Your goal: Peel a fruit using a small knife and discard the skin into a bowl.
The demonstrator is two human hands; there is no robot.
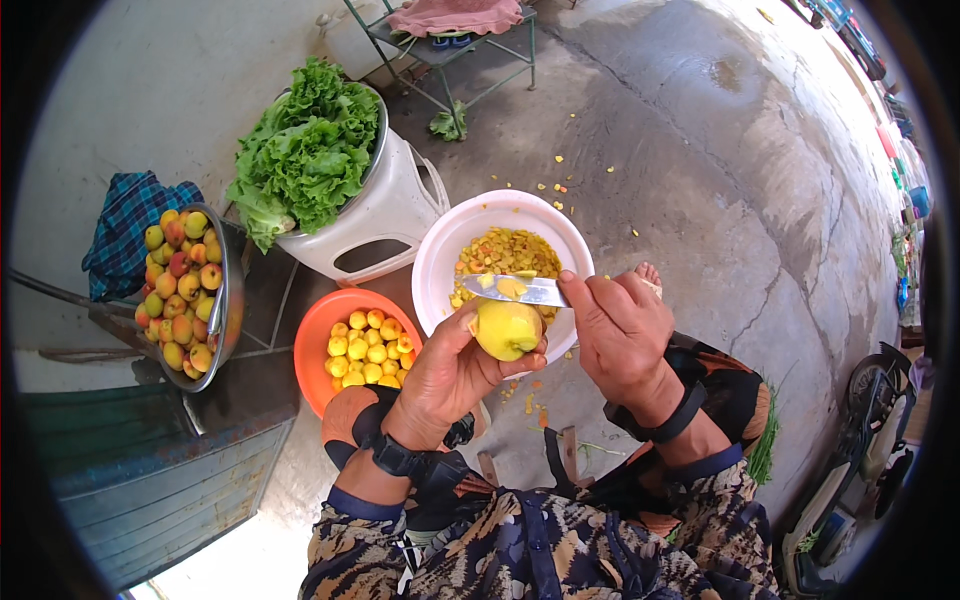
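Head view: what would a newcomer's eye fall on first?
Probably the yellow fruit in the left hand, mid-picture, with the knife in the right hand at its upper edge. Next, perhaps, the pale pink basin of cut pieces just beyond. The green lettuce at upper left and the orange basin of yellow fruits below it also stand out.

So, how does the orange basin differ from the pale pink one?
The orange basin is strongly coloured, while the pale pink basin is nearly white.
The orange basin looks smaller; the pale pink basin looks wider.
The orange basin holds whole yellow fruits; the pale pink basin holds small yellow and orange pieces, partly hidden by the knife.
Both are round and open-topped.
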